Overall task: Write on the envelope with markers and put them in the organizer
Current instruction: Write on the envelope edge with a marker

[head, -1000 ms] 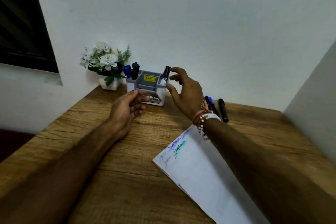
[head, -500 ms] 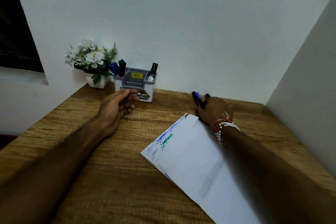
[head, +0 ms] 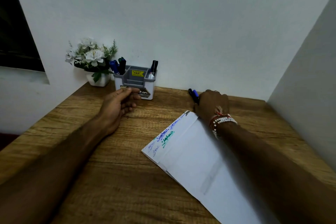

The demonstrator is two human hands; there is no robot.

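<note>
A white envelope (head: 198, 152) lies on the wooden desk with blue and green writing along its left edge. The grey-and-white organizer (head: 135, 85) stands by the wall. It holds a blue marker (head: 114, 66) and a dark marker (head: 122, 65) in its left slot and a black marker (head: 153, 70) in its right slot. My left hand (head: 118, 107) rests on the desk, loosely curled, fingertips against the organizer's front. My right hand (head: 211, 104) lies over the loose markers (head: 193, 94) beyond the envelope. Only a black and a blue end stick out, and the grip is hidden.
A white pot of artificial flowers (head: 94, 60) stands left of the organizer in the corner. The wall runs along the desk's back edge, and a grey panel (head: 309, 78) closes off the right side. A dark window (head: 16, 32) is at far left.
My right hand left the organizer's right slot, where a black marker now stands, and moved right onto the loose markers. My left hand stayed at the organizer's front.
</note>
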